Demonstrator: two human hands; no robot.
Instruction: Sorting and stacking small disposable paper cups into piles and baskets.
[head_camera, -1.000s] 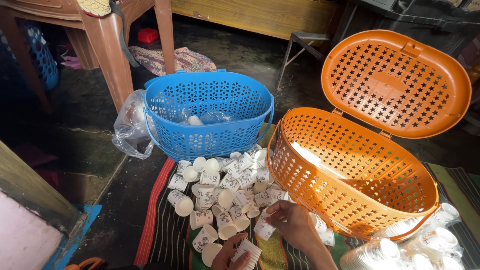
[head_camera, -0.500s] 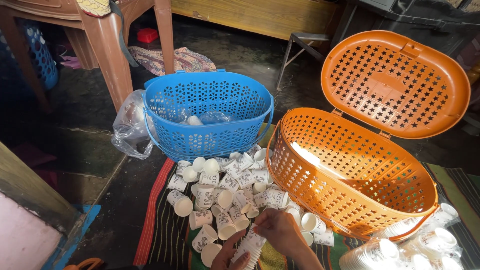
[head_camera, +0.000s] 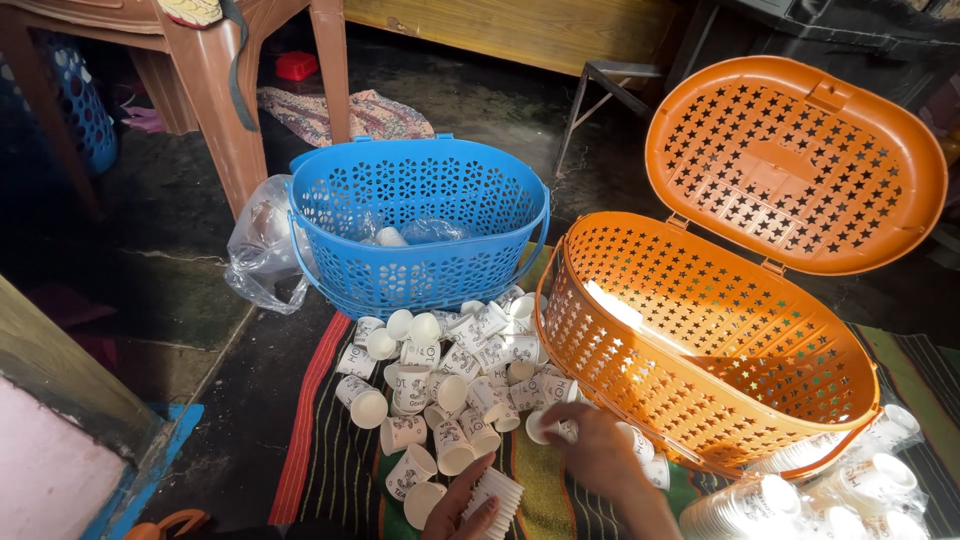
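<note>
- Left hand (head_camera: 468, 508) is closed around a nested stack of paper cups (head_camera: 497, 497), low on the striped mat (head_camera: 330, 460).
- Right hand (head_camera: 597, 450) pinches one loose cup (head_camera: 541, 427) beside the orange basket (head_camera: 700, 350); slide it in straight, mouth first.

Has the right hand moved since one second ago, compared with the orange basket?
Yes. The right hand has shifted forward and slightly left along the orange basket wall, from near the person's body toward the loose paper cups.
</note>
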